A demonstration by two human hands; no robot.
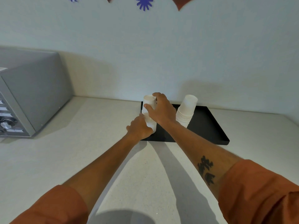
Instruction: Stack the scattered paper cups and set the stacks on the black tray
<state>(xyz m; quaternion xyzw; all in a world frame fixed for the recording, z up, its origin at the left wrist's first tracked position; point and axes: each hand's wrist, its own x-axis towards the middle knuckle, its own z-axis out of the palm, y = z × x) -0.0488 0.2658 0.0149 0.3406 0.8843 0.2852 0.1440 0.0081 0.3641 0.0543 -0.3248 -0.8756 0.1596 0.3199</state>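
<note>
A black tray (208, 126) lies on the pale counter against the wall. On its left end stands an upside-down stack of white paper cups (149, 102), held by both hands. My left hand (139, 129) grips the stack's lower part from the left. My right hand (161, 109) wraps around its upper part from the right, thumb across the front. A second upside-down stack of white cups (186, 110) stands free in the middle of the tray, to the right of my right hand.
A grey microwave (30, 94) with knobs sits at the left on the counter (97, 159). The wall rises right behind the tray, with blue and red paper shapes (144, 3) high up. My forearms cross the counter in front of the tray.
</note>
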